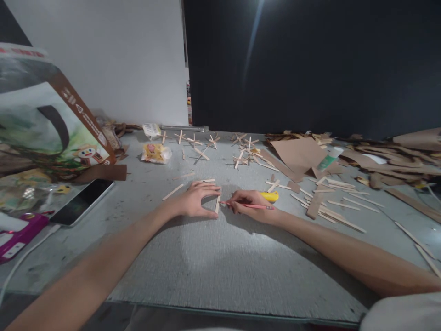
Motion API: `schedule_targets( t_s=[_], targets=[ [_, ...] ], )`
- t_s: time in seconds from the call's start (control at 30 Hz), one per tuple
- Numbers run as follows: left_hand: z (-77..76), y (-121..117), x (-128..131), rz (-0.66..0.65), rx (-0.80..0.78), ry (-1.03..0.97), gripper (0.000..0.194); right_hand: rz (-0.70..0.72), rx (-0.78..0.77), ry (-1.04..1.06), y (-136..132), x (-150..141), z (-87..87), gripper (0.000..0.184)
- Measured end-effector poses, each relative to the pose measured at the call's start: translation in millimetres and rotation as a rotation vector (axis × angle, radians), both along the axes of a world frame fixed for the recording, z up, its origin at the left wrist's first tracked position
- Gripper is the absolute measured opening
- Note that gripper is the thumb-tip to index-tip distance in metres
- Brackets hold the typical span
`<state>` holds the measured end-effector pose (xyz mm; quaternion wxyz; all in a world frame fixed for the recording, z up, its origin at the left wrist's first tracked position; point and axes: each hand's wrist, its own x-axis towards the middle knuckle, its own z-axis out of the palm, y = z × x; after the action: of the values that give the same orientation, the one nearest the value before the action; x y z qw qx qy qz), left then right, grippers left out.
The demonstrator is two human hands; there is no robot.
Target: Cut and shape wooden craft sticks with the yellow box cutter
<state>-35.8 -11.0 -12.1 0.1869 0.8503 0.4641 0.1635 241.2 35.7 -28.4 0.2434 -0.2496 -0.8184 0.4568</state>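
My left hand (196, 198) rests on the grey table (220, 266), thumb and fingers pinching a short wooden craft stick (217, 203) and holding it down flat. My right hand (250, 205) is closed round a pink pencil (255, 206), whose tip touches the table right beside that stick. A yellow object (270, 196) lies just behind my right hand. Loose sticks (173, 191) lie left of my left hand.
Star-shaped stick pieces (206, 145) and cardboard scraps (299, 154) fill the far edge; more sticks (336, 209) lie at right. A phone (82, 201), a printed carton (41, 119) and a pink device (17, 236) sit at left. A glue tube (329, 159) lies on the cardboard.
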Motion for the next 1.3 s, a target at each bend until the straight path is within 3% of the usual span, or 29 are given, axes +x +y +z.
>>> schedule_targets(
  t_s=[0.83,0.9,1.0,1.1,1.17,1.3],
  targets=[
    [3.7,-4.9,0.8,-0.006,0.003,0.015,0.078,0.019,0.005,0.004,-0.1,-0.3,-3.1,0.03],
    [4.1,-4.8,1.0,-0.004,0.003,0.004,0.069,0.018,0.0,0.004,0.0,-0.3,-3.1,0.029],
    [4.1,-3.8,1.0,0.003,0.01,-0.039,0.041,0.041,-0.008,0.018,-0.4,-0.6,-2.3,0.032],
    [4.3,-3.8,0.8,0.007,0.0,-0.058,0.037,0.054,-0.029,0.03,-0.5,-1.3,-2.6,0.033],
    [4.7,-4.5,0.8,0.005,-0.012,-0.044,0.041,0.043,-0.031,0.024,0.0,-1.5,-3.9,0.032],
    [6.1,-5.5,1.1,0.003,-0.031,0.015,0.074,0.032,-0.036,0.017,0.3,-0.7,-5.6,0.033]
  ],
)
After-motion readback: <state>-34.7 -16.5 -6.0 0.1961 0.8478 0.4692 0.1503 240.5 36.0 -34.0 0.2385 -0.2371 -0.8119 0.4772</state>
